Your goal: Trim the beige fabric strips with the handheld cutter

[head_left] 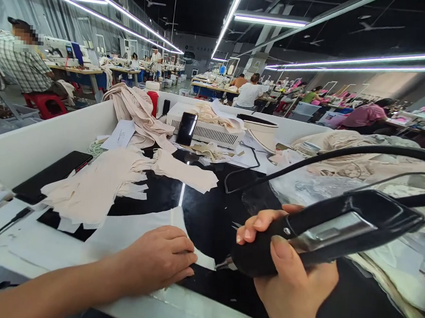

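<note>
My right hand (292, 274) is wrapped round a black handheld tool (323, 233) with a metal plate and a black cord; its tip points down at the black work surface (212, 216). My left hand (156, 258) rests knuckles-up, fingers curled, on a pale fabric piece (129, 230) at the near edge. I cannot make out whether anything is under the fingers. A pile of cut beige fabric pieces (103, 186) lies just beyond the left hand.
A black phone (51, 175) lies at left, another phone (186, 127) leans on a white box (207, 130). Beige garments (136, 109) hang over the white table wall. Clear plastic bags (340, 186) lie at right. Other people sit at sewing tables behind.
</note>
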Demonstrator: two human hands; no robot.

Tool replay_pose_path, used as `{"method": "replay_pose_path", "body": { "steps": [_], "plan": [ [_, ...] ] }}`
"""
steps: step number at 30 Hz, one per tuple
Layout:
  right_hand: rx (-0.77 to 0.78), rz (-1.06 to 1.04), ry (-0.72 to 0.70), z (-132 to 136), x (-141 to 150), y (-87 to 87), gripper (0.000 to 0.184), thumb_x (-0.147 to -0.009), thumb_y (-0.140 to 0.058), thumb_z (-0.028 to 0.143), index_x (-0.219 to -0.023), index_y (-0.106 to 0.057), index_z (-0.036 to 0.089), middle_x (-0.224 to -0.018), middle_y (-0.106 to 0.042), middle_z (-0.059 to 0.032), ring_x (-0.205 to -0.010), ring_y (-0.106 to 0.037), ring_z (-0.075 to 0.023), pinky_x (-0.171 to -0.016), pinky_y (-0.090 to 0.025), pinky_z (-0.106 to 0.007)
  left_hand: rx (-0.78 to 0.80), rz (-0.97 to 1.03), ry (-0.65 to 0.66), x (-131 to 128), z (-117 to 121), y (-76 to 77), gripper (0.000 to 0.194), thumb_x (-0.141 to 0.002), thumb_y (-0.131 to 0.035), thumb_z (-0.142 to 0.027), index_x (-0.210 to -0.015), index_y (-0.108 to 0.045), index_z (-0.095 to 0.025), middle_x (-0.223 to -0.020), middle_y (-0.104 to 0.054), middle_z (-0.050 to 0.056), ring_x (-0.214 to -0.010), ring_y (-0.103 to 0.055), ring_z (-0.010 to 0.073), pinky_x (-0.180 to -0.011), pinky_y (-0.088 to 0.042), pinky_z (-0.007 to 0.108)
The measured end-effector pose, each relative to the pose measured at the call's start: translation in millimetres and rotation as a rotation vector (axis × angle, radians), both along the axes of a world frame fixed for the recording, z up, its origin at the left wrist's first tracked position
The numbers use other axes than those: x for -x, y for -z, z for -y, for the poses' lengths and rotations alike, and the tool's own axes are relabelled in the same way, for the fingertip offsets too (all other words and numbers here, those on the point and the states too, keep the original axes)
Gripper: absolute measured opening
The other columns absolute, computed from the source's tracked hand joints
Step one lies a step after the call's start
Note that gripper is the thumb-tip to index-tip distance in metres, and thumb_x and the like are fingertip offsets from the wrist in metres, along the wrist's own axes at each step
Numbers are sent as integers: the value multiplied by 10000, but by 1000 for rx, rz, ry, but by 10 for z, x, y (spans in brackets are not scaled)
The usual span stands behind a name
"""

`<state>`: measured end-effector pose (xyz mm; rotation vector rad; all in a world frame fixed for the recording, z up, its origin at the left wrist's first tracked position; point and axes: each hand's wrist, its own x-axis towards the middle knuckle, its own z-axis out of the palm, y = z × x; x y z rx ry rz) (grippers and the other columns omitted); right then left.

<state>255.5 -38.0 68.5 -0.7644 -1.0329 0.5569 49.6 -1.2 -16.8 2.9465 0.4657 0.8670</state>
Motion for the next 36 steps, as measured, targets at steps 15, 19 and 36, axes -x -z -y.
{"method": "replay_pose_path", "body": {
  "steps": [15,19,36],
  "plan": [
    [-16,-76,-28,-196,153,-67,409,-742,-975,381,-1053,-729,284,-744,-698,47,-549,-634,-154,-486,-598,-285,-13,49,25,-69,-10,-17,220,-1139,-568,-265,-1039,-719,-140,-1027,-743,51,-985,-708,189,-981,-572,326],
    [-31,-58,-34,-228,184,-23,392,-768,-957,357,-1068,-716,278,-750,-696,49,-549,-644,-153,-482,-592,-282,-30,64,20,-88,-12,-12,213,-1134,-578,-253,-1020,-718,-142,-1002,-734,39,-973,-711,179,-974,-563,310],
    [23,-31,28,-160,110,-53,380,-782,-932,352,-1060,-681,285,-743,-654,62,-564,-634,-161,-501,-570,-304,12,-11,21,-69,-6,3,138,-1106,-643,-259,-1052,-707,-149,-1054,-752,59,-1026,-713,192,-989,-574,330]
  ]
}}
